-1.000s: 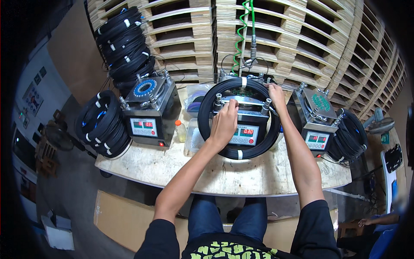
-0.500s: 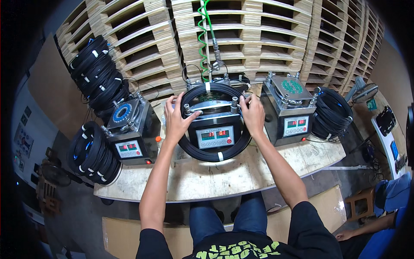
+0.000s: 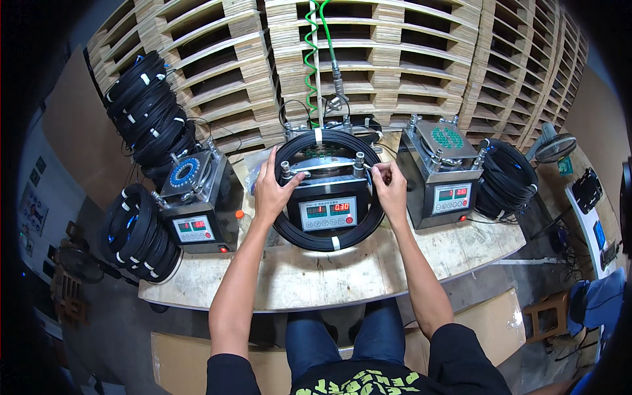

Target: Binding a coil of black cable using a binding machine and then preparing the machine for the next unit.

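**A:** ok so since half a second ago the hands barely shifted. Both were already on the coil, and the left hand [image 3: 275,189] has slid a bit further in over the top of the machine. A full second back it sat lower, across the front.

**B:** yep. Nearest to the camera are dark jeans and a black shirt, then both forearms reaching out over the pale workbench [image 3: 316,280].

**A:** The left hand is curled round the left side of the black cable coil [image 3: 329,240], fingers lying over the clamp bar. The right hand [image 3: 390,191] grips the coil's right side, fingers wrapped around it. Not 100% sure if the thumb is under the cable or on top, it's too small to tell.

**B:** And the coil itself is looped around the middle machine [image 3: 327,205], the one with the red display. Its bottom arc hangs in front of the panel, white ties at top and bottom.

**A:** Either side: left machine [image 3: 195,209] with a blue ring on top, right machine [image 3: 440,172] with a green disc. Bundles of finished coils [image 3: 139,238] lean by both.

**B:** Behind all that, a green spiral hose [image 3: 312,46] hangs down in front of stacked wooden pallets [image 3: 408,59].
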Demonstrator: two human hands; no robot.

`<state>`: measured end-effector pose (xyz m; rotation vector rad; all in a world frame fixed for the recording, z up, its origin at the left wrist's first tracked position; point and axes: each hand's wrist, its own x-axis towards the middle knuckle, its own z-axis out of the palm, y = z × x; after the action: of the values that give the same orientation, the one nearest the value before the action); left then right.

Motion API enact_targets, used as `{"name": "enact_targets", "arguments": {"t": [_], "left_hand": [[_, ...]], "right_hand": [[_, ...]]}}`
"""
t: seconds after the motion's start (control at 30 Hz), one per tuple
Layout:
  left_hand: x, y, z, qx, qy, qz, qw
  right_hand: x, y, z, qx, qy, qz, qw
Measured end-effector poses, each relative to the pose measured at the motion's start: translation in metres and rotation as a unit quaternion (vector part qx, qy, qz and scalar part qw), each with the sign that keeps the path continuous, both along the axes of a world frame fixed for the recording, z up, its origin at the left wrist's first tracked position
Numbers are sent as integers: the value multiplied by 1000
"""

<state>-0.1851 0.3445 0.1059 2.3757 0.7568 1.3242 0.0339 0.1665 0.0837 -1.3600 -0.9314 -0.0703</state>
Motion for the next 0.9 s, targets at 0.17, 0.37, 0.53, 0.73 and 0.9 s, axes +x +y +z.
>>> {"name": "enact_targets", "arguments": {"t": [0.17, 0.37, 0.53, 0.73, 0.9], "left_hand": [[-6, -2, 3, -4, 9, 13, 1000], [-9, -1, -3, -15, 8, 23, 1000], [-8, -1, 1, -18, 19, 21, 999], [-8, 0, 3, -8, 17, 16, 1000], [-12, 2, 0, -28, 10, 21, 999]], "right_hand": [[-55, 10, 12, -13, 1, 20, 1000], [-57, 42, 27, -136, -129, -6, 982], [-12, 72, 81, -382, -242, 137, 881], [15, 170, 195, -254, -459, 114, 844], [16, 247, 172, -705, -510, 109, 480]]}}
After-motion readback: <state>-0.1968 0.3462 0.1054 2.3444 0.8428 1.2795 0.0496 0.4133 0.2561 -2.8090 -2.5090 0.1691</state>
